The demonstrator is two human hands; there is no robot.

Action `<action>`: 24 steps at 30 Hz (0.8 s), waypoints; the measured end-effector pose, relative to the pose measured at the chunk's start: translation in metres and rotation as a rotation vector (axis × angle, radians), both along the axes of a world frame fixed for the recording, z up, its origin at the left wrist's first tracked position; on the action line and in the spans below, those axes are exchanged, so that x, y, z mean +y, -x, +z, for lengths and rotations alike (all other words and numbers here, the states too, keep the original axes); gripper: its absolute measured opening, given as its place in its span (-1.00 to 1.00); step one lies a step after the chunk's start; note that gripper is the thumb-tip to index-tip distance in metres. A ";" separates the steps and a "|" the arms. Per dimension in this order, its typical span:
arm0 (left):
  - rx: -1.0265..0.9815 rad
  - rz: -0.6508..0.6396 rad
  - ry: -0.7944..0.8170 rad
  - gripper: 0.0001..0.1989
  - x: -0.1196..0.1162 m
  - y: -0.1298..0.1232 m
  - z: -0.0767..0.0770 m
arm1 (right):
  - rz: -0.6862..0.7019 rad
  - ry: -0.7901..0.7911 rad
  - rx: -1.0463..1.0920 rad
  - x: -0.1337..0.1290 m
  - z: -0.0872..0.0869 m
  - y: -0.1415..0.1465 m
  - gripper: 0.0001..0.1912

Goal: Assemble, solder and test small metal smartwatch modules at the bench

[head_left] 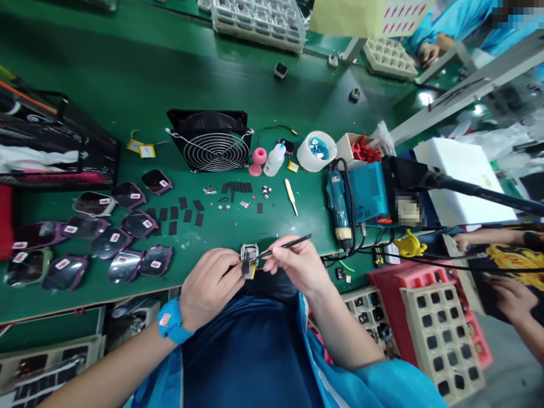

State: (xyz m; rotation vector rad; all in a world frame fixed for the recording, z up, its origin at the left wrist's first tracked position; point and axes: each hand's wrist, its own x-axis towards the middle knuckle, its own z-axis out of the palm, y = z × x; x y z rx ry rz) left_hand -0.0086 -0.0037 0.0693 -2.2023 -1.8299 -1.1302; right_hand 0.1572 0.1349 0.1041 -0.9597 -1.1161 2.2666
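Note:
At the table's front edge, my left hand point(209, 283) has its fingers closed on a small opened watch case point(249, 249). A small battery with yellow edges point(250, 272) hangs at the near side of the case, by my left fingertips. My right hand point(300, 267) pinches dark tweezers point(295, 242), whose tips reach the case and battery; whether they grip anything is too small to tell. Beyond my hands lie several black adhesive pads point(187, 215), small loose parts point(244, 204) and a cream-handled tool point(291, 196).
Several watch screens with red-marked labels point(111, 242) lie at left. A fan point(212, 144), pink holder point(257, 161), white bottle point(275, 159) and white tub point(317, 152) stand ahead. At right are an electric screwdriver point(338, 207), a teal box point(369, 192) and trays point(442, 340). Other people work nearby.

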 end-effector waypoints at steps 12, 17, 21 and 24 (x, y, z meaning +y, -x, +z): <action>-0.018 -0.004 0.019 -0.82 0.000 0.001 0.000 | -0.079 -0.133 -0.131 -0.009 -0.008 0.008 -0.68; -0.004 -0.007 0.028 -0.81 -0.001 0.001 -0.002 | -0.098 -0.129 -0.133 -0.010 -0.008 0.009 -0.65; 0.016 0.015 0.027 -0.81 -0.002 0.002 -0.003 | -0.107 -0.127 -0.126 -0.010 -0.008 0.009 -0.65; 0.023 0.030 0.025 -0.80 -0.001 0.002 -0.002 | -0.096 -0.140 -0.129 -0.010 -0.009 0.008 -0.64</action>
